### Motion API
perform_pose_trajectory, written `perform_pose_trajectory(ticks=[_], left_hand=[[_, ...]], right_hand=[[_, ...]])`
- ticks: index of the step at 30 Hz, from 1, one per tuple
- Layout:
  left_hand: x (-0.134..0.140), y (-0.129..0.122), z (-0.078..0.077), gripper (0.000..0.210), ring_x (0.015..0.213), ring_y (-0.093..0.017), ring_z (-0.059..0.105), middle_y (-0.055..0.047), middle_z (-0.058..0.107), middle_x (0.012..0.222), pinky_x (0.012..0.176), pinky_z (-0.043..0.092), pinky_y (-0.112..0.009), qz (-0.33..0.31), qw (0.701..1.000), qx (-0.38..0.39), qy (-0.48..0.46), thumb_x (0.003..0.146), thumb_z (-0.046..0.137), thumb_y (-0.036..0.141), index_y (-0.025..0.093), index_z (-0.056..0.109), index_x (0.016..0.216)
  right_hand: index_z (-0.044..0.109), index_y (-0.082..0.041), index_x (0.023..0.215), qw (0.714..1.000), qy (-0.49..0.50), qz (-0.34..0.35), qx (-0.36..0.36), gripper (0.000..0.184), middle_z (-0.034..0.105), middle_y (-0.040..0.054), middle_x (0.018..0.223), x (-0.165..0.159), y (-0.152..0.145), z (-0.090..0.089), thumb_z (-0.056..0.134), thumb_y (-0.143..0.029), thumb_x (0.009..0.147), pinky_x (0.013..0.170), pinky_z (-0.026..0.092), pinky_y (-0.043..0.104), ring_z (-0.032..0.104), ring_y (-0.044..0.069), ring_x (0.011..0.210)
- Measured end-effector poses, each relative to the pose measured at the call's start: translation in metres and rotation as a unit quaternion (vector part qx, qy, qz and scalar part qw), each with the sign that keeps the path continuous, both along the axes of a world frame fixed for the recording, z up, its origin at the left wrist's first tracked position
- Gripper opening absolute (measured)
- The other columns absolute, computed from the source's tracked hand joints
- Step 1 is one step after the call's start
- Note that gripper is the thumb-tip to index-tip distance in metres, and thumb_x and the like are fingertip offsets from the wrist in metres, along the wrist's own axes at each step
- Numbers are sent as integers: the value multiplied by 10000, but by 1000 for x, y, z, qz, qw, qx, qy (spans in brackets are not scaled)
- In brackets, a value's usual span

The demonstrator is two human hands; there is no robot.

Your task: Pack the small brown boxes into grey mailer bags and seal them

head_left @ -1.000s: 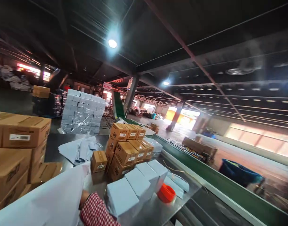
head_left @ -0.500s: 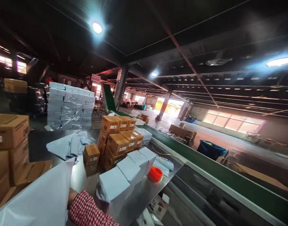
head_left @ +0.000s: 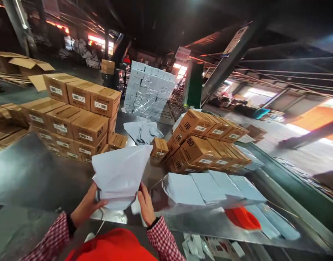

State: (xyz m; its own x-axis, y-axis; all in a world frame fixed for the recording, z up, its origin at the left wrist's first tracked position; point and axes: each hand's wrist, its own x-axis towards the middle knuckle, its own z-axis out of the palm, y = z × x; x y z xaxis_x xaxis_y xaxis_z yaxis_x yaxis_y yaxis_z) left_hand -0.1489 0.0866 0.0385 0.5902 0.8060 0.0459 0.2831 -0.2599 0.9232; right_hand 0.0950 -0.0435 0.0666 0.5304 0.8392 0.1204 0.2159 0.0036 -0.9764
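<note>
In front of me, over the metal table [head_left: 54, 174], is a white plastic mailing bag [head_left: 119, 168] with its top end spread wide. My left hand [head_left: 87, 204] is closed on its lower left side, the thumb lying across the front. On the opposite edge my right hand [head_left: 146, 204] grips the bag, fingers mostly behind it. The lower part of the bag looks folded or filled; its contents are hidden. Just beyond it sit a small brown carton [head_left: 159, 148] and a loose pile of white bags [head_left: 144, 132].
Brown cartons [head_left: 84, 128] are stacked at left, more cartons [head_left: 201, 152] at right. White wrapped parcels [head_left: 182, 188] line the right side near an orange-red ring-shaped object [head_left: 244, 218]. A green conveyor [head_left: 304, 174] runs beyond the right edge. A wrapped white stack [head_left: 150, 90] stands behind.
My view has swung left and down. The white bag, earlier large at the lower left with one hand visible beside it, is now in front of me between both hands.
</note>
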Motion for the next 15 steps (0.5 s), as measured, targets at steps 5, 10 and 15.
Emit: perform_pose_trajectory(ticks=[5,10,15], left_hand=[[29,-16,-13,643,1377,-401,479,-221,531,1426,1184,387,-520,33,999,3,8,862,551,432,110,420,1403],[27,-21,-49,585,1367,-390,505,-238,543,1414,1179,389,-563,38,997,48,57,888,490,385,112,437,1403],[16,-20,-83,489,1407,-431,444,-202,566,1427,1212,341,-554,13,992,73,99,870,496,326,130,590,1308]], right_hand=[[428,-224,1488,996,-80,13,-27,633,529,144,1474,-29,-6,-28,477,-560,954,1172,389,495,500,301,1370],[627,-239,1267,994,-92,20,-62,490,641,170,1300,-25,-5,-76,496,-559,919,1116,433,548,586,352,1260],[634,-209,1279,990,-108,52,-75,544,629,167,1338,-2,-10,-65,643,-516,830,1136,407,564,548,364,1306]])
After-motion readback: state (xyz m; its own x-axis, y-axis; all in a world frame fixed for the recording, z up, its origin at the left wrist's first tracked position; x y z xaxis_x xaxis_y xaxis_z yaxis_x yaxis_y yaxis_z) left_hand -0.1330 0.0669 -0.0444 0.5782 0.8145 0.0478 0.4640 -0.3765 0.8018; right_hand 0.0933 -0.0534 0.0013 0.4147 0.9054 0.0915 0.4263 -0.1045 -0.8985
